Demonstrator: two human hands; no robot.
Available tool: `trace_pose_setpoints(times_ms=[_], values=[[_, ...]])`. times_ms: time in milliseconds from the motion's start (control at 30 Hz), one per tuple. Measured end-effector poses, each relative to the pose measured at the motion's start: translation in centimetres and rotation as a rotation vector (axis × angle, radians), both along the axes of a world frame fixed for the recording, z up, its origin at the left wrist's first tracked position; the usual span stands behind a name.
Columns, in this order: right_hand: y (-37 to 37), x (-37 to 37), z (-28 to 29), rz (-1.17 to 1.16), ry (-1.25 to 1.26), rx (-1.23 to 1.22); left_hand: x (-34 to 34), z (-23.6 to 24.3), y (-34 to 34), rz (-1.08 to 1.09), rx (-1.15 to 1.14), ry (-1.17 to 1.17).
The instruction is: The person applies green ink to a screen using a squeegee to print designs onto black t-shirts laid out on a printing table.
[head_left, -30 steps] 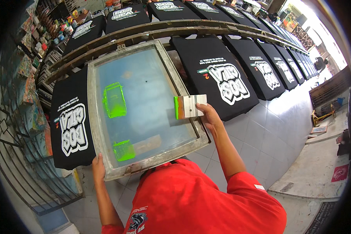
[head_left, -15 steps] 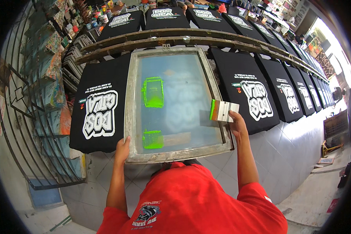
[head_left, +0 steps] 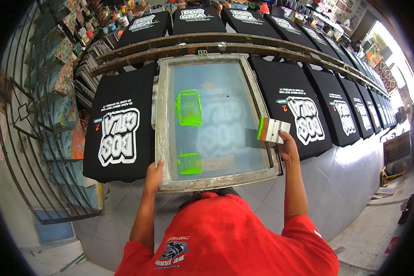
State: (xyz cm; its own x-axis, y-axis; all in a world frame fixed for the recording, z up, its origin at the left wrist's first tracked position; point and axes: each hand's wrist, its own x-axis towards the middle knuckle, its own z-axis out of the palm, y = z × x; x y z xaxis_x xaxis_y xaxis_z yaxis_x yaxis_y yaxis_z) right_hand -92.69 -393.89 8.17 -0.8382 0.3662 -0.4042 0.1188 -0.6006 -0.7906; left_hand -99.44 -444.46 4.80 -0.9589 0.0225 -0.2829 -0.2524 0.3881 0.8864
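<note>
A screen-printing frame (head_left: 221, 182) is in front of me, its bluish mesh (head_left: 216, 78) carrying two rectangular patches of bright green ink (head_left: 190, 164) on the left half. White print of a black shirt below shows blurred through the mesh. My left hand (head_left: 154, 175) is closed on the frame's near left corner. My right hand (head_left: 288, 147) grips a squeegee (head_left: 276, 130) with green ink along its blade edge, over the frame's right rail. Whether the right fingers also hold that rail is hidden.
Black printed shirts lie on boards to the left (head_left: 119, 124) and right (head_left: 299, 110), with another row beyond a long rail (head_left: 156, 54). A metal grille (head_left: 27, 152) stands at the far left. Ink pots and stacked frames (head_left: 85, 69) are at the back left.
The frame has shifted a little to the right, and both hands have moved with it. The squeegee stays in my right hand.
</note>
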Motion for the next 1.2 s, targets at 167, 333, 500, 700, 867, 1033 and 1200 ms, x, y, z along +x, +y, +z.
trace_pose_setpoints(times_ms=[167, 333, 500, 700, 867, 1033, 1200], values=[[0.0, 0.0, 0.3, -0.007, -0.011, -0.066, -0.1, -0.5, 0.1, -0.028, -0.086, 0.001], [1.0, -0.4, -2.3, -0.060, 0.012, -0.075, -0.1, -2.4, 0.4, 0.021, -0.155, 0.048], [0.5, -1.4, 0.5, -0.098, 0.046, 0.071, 0.2, -0.8, 0.3, -0.010, -0.191, 0.046], [-3.8, -8.5, 6.2, 0.190, 0.155, 0.512, -0.3, -1.0, 0.2, 0.019, -0.039, -0.066], [-13.4, -18.4, 10.4, 0.484, 0.251, 1.243, -0.3, -2.5, -0.2, 0.032, 0.131, -0.135], [-19.9, -25.8, 9.3, 0.622, 0.219, 1.869, -0.7, -3.5, -0.3, 0.033, 0.074, -0.125], [-22.1, -28.5, 5.2, 0.585, 0.254, 2.032, -1.2, -3.8, -0.4, -0.024, 0.021, -0.117]])
